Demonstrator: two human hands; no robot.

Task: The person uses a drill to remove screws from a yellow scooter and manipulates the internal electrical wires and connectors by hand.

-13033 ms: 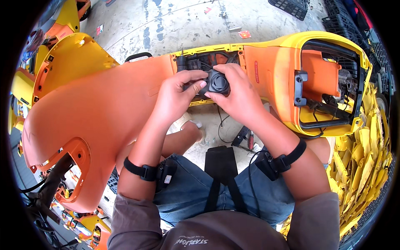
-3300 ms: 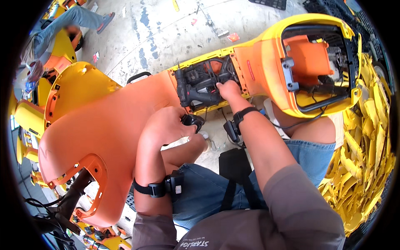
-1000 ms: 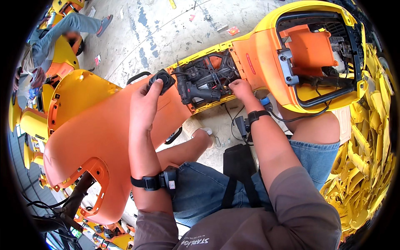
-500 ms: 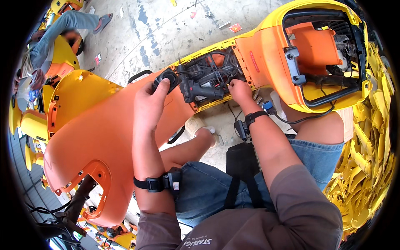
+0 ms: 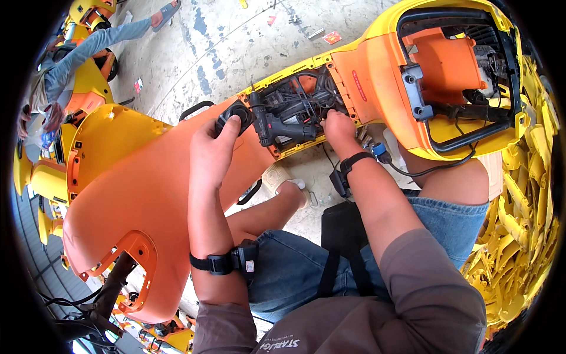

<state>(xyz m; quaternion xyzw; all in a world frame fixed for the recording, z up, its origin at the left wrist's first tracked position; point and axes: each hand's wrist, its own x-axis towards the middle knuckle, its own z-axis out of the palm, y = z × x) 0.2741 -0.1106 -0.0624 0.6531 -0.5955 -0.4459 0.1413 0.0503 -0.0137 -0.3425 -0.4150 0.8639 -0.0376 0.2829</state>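
Observation:
My left hand (image 5: 211, 150) is closed around a small black part with a round, dished face (image 5: 237, 113), thumb on top. It is held over the orange body (image 5: 153, 183) of a scooter, at the left end of its open bay. Inside the bay a black cordless drill (image 5: 286, 128) lies on its side across black cables (image 5: 298, 101). My right hand (image 5: 339, 131) reaches into the bay's right end, beside the drill's handle. Its fingers are pinched together by the cables, and whatever they hold is hidden. Yellow trim (image 5: 295, 69) edges the bay.
A black frame with a blue-ended cable (image 5: 380, 150) is at the right, by my knee. Broken yellow panels (image 5: 513, 236) are heaped at far right. Another person's leg (image 5: 106, 40) stretches out at upper left, near more yellow scooters. Small scraps (image 5: 332, 38) lie on the concrete floor.
My right hand has shifted slightly, its wrist moving left, still at the same place in the bay. My left hand stays put. The other person's foot has swung up and to the right.

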